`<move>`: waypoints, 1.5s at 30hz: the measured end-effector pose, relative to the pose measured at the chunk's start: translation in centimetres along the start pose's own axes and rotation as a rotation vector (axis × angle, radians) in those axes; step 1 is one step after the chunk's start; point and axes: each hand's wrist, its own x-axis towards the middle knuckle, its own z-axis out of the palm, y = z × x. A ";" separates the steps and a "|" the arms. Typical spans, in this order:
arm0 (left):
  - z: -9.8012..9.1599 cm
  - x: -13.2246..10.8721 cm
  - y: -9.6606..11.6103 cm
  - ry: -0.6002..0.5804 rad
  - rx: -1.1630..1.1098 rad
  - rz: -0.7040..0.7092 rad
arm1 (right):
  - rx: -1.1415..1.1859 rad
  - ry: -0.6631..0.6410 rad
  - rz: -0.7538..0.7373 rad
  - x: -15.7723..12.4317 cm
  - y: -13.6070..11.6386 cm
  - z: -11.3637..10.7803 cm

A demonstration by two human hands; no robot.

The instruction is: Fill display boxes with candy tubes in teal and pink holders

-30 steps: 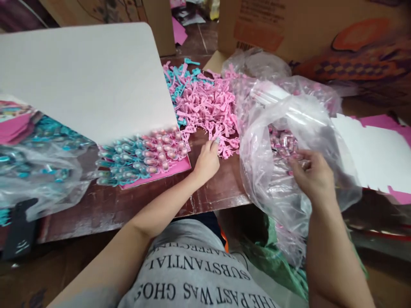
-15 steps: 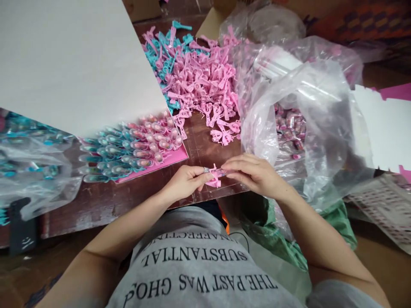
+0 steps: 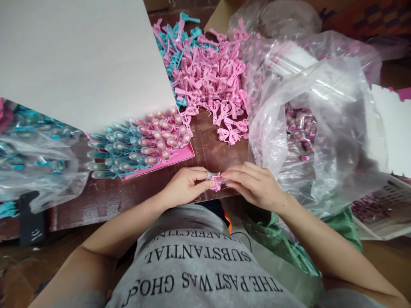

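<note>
At the table's front edge, my left hand [image 3: 186, 185] pinches a small pink plastic piece [image 3: 217, 183] between thumb and fingers. My right hand [image 3: 257, 185] closes its fingertips on the other end, around what looks like a small clear tube [image 3: 228, 180] set against the pink part. Fingers cover most of both, so I cannot tell how they join. Left of my hands, a pink display box [image 3: 180, 157] holds rows of blue and pink pieces with clear rounded tops [image 3: 141, 141]. Its white lid [image 3: 80, 55] stands raised behind.
A heap of loose pink and blue plastic pieces [image 3: 212, 72] lies ahead on the brown table [image 3: 208, 137]. To the right, an open clear bag [image 3: 334, 111] contains small pink items [image 3: 300, 128]. Another bag [image 3: 69, 164] with blue items and a black object [image 3: 32, 222] are at the left.
Both hands stay together at the table edge, with the fingers closing further over the pink piece and turning it slightly. The whole view has shifted a little.
</note>
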 end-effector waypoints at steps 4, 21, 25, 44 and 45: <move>0.6 -0.3 0.0 0.103 -0.051 0.128 | 0.075 0.098 0.095 -0.3 -0.5 0.8; 0.3 -0.3 -1.8 0.279 0.302 0.278 | 0.563 0.120 0.669 -0.5 -1.3 2.9; -0.1 -1.0 -1.8 0.171 -0.200 -0.051 | 0.720 0.199 0.596 -1.2 -1.2 3.3; -0.6 -6.0 -3.0 0.354 0.099 0.083 | 0.572 -0.038 0.611 1.5 -4.2 5.2; -0.7 -6.2 -3.0 0.370 0.147 0.113 | 0.612 -0.041 0.620 1.6 -4.2 5.4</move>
